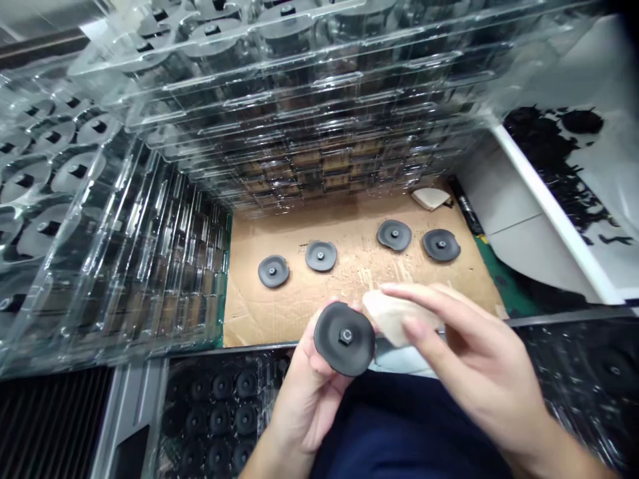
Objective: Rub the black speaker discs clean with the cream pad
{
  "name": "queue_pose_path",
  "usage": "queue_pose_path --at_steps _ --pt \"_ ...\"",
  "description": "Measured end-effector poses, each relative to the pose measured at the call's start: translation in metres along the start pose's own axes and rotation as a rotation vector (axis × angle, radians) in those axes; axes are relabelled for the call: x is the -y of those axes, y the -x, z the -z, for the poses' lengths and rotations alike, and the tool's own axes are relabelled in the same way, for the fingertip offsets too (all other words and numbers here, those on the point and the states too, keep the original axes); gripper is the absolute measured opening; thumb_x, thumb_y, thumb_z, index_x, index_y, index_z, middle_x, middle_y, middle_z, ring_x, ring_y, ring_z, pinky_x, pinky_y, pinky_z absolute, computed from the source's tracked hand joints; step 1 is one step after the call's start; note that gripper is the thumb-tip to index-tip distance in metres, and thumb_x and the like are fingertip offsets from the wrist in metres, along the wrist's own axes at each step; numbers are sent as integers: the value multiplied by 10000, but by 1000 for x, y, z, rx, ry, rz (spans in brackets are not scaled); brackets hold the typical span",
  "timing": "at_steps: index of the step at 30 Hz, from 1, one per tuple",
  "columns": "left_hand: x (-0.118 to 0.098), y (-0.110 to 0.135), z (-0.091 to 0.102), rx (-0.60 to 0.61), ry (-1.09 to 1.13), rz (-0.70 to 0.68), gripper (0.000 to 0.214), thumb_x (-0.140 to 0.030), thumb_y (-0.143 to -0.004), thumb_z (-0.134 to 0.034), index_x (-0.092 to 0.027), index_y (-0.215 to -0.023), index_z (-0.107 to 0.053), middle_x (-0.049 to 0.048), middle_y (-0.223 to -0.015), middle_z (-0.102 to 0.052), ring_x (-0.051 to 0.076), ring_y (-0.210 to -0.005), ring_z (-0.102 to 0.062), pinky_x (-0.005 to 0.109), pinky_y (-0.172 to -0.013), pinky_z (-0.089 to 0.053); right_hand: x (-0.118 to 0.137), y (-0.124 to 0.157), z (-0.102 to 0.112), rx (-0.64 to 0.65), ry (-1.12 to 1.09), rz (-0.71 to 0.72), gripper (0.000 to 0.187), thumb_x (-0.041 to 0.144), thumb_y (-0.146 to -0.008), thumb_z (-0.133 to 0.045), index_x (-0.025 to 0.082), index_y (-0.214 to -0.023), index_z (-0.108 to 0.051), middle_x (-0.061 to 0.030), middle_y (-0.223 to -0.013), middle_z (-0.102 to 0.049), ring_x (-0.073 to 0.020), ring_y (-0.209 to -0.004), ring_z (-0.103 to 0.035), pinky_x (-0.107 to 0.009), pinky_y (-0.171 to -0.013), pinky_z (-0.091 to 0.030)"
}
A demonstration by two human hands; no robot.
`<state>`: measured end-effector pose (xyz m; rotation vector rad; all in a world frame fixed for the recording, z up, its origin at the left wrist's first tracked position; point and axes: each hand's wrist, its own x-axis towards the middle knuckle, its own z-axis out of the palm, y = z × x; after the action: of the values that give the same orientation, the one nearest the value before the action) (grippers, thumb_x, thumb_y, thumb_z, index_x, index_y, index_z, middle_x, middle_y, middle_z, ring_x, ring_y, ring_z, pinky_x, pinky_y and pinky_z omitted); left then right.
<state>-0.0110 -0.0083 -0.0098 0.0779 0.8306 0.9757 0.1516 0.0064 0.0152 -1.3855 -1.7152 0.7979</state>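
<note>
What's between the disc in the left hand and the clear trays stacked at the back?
In the head view, cardboard lies between the held disc and the trays, bearing four more discs and, toward the far right, a pale pad.

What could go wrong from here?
The disc, held from below in the left hand, might slip if pushed hard. The pale pad in the right hand could snag on the disc's raised centre. The clear trays, stacked high around the cardboard, might get bumped.

Black disc in left hand, pale pad in right hand, cardboard beyond.
</note>
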Motion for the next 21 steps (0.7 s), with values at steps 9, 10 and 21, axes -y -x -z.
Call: queue_pose_path --at_steps 9,10,21 --pt "3 10 -7 60 -47 -35 520 -313 -556 -827 -267 -1050 -670 11 -1072 -706 160 -1004 -643 199 -872 -490 33 0 -12 161 49 285 231 89 -874 -444 120 -1024 -617 -51 -811 -688 -156 -667 -591 -306 -641 -439" --pt "3 10 -9 72 -47 -25 503 -313 -561 -825 -265 -1039 -675 4 -1051 -711 154 -1007 -639 201 -891 -478 34 1 -12 103 70 314 243 97 -876 -437 96 -1047 -610 -70 -813 -688 -170 -681 -596 -321 -646 -440" --pt "-3 14 -12 160 20 2 514 -266 -521 -849 -279 -1006 -682 -12 -1008 -723 196 -916 -682 247 -834 -520 -6 36 28 44 -138 -191 209 231 -867 -561 341 -1018 -655 44 -976 -705 -120 -858 -660 -165 -728 -520"
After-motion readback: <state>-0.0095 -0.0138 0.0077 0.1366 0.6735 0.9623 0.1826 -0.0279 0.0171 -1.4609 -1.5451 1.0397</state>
